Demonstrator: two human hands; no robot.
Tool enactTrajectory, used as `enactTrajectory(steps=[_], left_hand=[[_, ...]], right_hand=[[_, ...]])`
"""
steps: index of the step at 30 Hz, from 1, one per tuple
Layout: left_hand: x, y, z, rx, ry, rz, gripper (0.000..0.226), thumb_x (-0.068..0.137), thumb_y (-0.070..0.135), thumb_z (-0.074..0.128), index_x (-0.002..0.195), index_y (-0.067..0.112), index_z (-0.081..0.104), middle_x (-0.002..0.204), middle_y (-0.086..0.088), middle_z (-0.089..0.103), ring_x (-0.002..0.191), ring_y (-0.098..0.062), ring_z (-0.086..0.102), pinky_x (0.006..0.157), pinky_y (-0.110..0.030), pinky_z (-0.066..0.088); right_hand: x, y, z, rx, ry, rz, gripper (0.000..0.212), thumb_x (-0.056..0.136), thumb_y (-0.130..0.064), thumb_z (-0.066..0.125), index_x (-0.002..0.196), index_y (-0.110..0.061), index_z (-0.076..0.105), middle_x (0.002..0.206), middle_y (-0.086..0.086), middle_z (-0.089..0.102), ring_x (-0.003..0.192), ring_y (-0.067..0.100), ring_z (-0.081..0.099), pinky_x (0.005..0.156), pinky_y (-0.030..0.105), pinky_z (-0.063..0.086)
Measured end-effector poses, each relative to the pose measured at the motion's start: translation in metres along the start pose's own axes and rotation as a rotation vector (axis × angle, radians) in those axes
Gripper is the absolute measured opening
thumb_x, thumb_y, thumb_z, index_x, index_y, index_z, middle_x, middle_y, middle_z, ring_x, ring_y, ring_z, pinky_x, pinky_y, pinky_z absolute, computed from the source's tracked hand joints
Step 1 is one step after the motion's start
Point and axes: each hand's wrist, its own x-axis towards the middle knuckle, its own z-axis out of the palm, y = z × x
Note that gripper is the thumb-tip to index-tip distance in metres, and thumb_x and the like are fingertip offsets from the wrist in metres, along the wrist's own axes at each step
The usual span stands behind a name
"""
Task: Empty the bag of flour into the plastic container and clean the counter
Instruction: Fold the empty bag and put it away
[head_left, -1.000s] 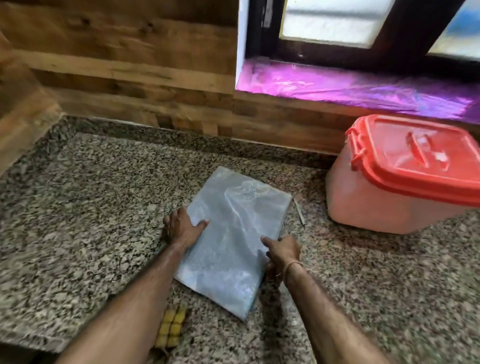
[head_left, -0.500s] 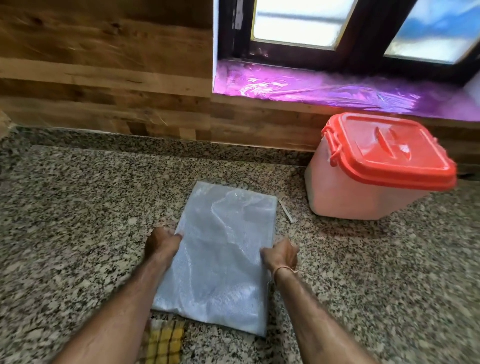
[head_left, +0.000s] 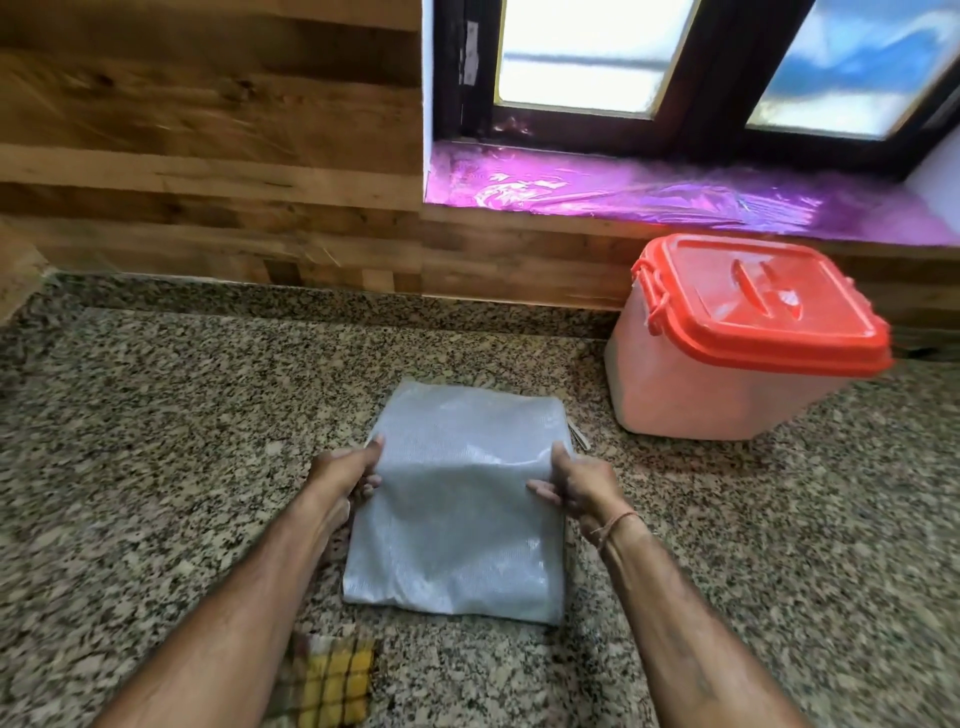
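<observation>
Seemingly folding the emptied bag (head_left: 457, 519), flat on the counter (head_left: 156, 441) near the closed container (head_left: 717, 384) and pinched at its side edges by left hand (head_left: 345, 475) and right hand (head_left: 582, 486); next, needs creasing flat, then wiping with the cloth (head_left: 327, 680).

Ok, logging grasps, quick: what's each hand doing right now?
Left hand: grips the bag at its left edge.
Right hand: grips the bag at its right edge.

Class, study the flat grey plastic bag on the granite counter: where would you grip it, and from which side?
Pinch the flat grey plastic bag at its two long side edges, coming in from left and right: it lies thin and limp, so probably only edges offer hold.
</observation>
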Motion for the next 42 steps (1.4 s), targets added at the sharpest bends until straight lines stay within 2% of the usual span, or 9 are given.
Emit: enactTrajectory(steps=[9, 15, 17, 22, 26, 30, 33, 38, 42], left_hand=[[-0.059, 0.053, 0.021, -0.056, 0.037, 0.381, 0.031, 0.086, 0.032, 0.073, 0.063, 0.016, 0.06, 0.056, 0.001, 0.055, 0.054, -0.014, 0.047, 0.054, -0.024, 0.036], [-0.092, -0.025, 0.024, 0.049, 0.128, 0.263, 0.028, 0.079, 0.014, 0.072, 0.059, 0.016, 0.052, 0.058, -0.002, 0.047, 0.061, -0.017, 0.041, 0.057, -0.029, 0.028], [-0.099, -0.05, 0.027, 0.119, 0.161, 0.164, 0.013, 0.079, 0.005, 0.072, 0.076, 0.01, 0.06, 0.072, -0.007, 0.058, 0.071, -0.021, 0.053, 0.058, -0.029, 0.036], [-0.11, -0.103, 0.039, 0.303, 0.107, -0.056, 0.058, 0.076, -0.006, 0.073, 0.124, 0.003, 0.043, 0.111, -0.017, 0.061, 0.089, -0.03, 0.063, 0.051, -0.029, 0.049], [-0.123, -0.121, 0.04, 0.467, 0.079, -0.08, 0.073, 0.069, 0.004, 0.081, 0.13, 0.006, 0.042, 0.114, -0.015, 0.063, 0.086, -0.028, 0.067, 0.048, -0.035, 0.056], [-0.123, -0.101, 0.038, 0.856, 0.227, 0.179, 0.093, 0.076, 0.032, 0.085, 0.147, 0.014, 0.029, 0.141, -0.012, 0.045, 0.123, -0.03, 0.05, 0.084, -0.035, 0.047], [-0.108, -0.08, 0.042, 0.942, 0.087, 0.324, 0.096, 0.083, 0.047, 0.077, 0.158, 0.016, 0.025, 0.157, -0.01, 0.038, 0.142, -0.031, 0.038, 0.112, -0.049, 0.038], [-0.092, -0.077, 0.061, 0.758, -0.153, 0.238, 0.082, 0.082, 0.052, 0.076, 0.147, 0.016, 0.044, 0.153, -0.012, 0.042, 0.133, -0.033, 0.05, 0.105, -0.047, 0.048], [-0.089, -0.088, 0.075, 0.628, -0.126, 0.182, 0.059, 0.084, 0.038, 0.08, 0.131, 0.014, 0.053, 0.128, -0.007, 0.059, 0.106, -0.024, 0.064, 0.086, -0.039, 0.056]], right_hand=[[-0.013, -0.056, -0.013, 0.114, 0.018, -0.303, 0.034, 0.089, -0.032, 0.074, 0.073, -0.005, 0.062, 0.091, 0.015, 0.069, 0.081, 0.025, 0.068, 0.064, 0.028, 0.063], [-0.011, -0.006, -0.038, 0.044, 0.123, -0.195, 0.033, 0.061, -0.031, 0.087, 0.07, -0.007, 0.066, 0.091, 0.024, 0.074, 0.078, 0.027, 0.067, 0.081, 0.048, 0.059], [-0.01, 0.018, -0.041, 0.109, 0.172, -0.082, 0.022, 0.072, -0.011, 0.081, 0.082, 0.002, 0.068, 0.098, 0.027, 0.073, 0.08, 0.028, 0.066, 0.076, 0.046, 0.059], [-0.017, 0.08, -0.035, 0.348, 0.052, 0.182, 0.033, 0.089, -0.007, 0.071, 0.12, -0.005, 0.061, 0.114, 0.018, 0.069, 0.096, 0.03, 0.067, 0.052, 0.036, 0.061], [-0.031, 0.096, -0.027, 0.253, 0.098, 0.211, 0.025, 0.094, -0.001, 0.063, 0.119, -0.002, 0.06, 0.114, 0.018, 0.068, 0.1, 0.032, 0.065, 0.063, 0.042, 0.062], [-0.036, 0.086, -0.042, 0.102, 0.055, 0.142, 0.02, 0.096, -0.002, 0.058, 0.115, -0.004, 0.063, 0.095, 0.014, 0.071, 0.081, 0.027, 0.068, 0.046, 0.033, 0.06], [-0.04, 0.075, -0.055, 0.021, -0.058, 0.143, 0.017, 0.099, -0.006, 0.057, 0.114, -0.006, 0.065, 0.087, 0.013, 0.072, 0.073, 0.026, 0.068, 0.053, 0.039, 0.062], [-0.049, 0.074, -0.06, 0.139, -0.326, 0.095, 0.027, 0.103, -0.014, 0.052, 0.124, -0.001, 0.062, 0.12, 0.023, 0.07, 0.104, 0.037, 0.068, 0.092, 0.052, 0.056], [-0.051, 0.082, -0.062, -0.21, -0.32, -0.02, 0.027, 0.1, -0.005, 0.054, 0.126, 0.0, 0.059, 0.119, 0.017, 0.071, 0.096, 0.029, 0.072, 0.072, 0.034, 0.063]])
